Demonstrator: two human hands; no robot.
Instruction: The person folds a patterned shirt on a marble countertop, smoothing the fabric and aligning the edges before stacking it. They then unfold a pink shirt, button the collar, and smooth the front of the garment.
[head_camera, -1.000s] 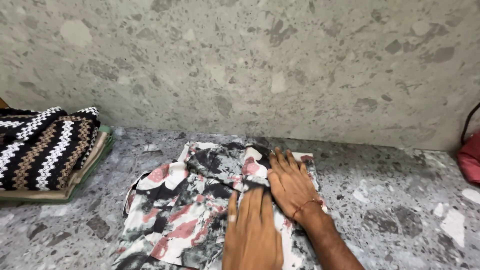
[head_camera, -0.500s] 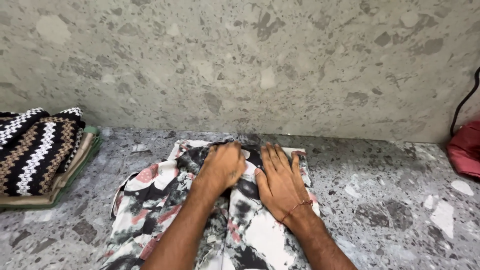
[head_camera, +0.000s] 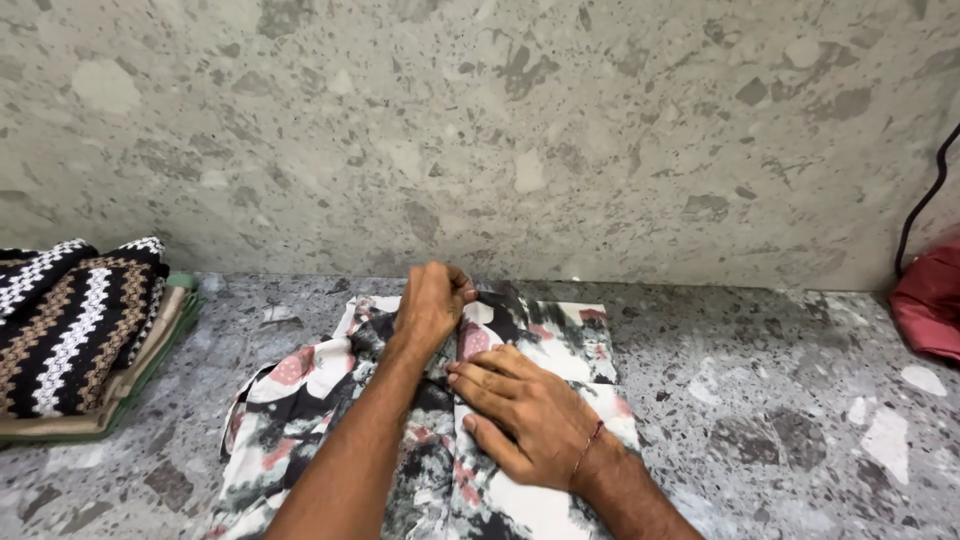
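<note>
A printed shirt (head_camera: 330, 400) lies at lower centre of the frame, its length running from bottom edge toward the wall. The left hand (head_camera: 432, 305) pinches its top edge; the right hand (head_camera: 520, 415) presses flat, fingers spread.

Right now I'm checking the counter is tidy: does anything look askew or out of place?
Mostly tidy. The black, white and pink printed garment lies rumpled, its left edge bunched on the speckled stone counter. The left hand pinches its top edge; the right hand presses it flat. The zigzag knit stack sits neatly.
</note>
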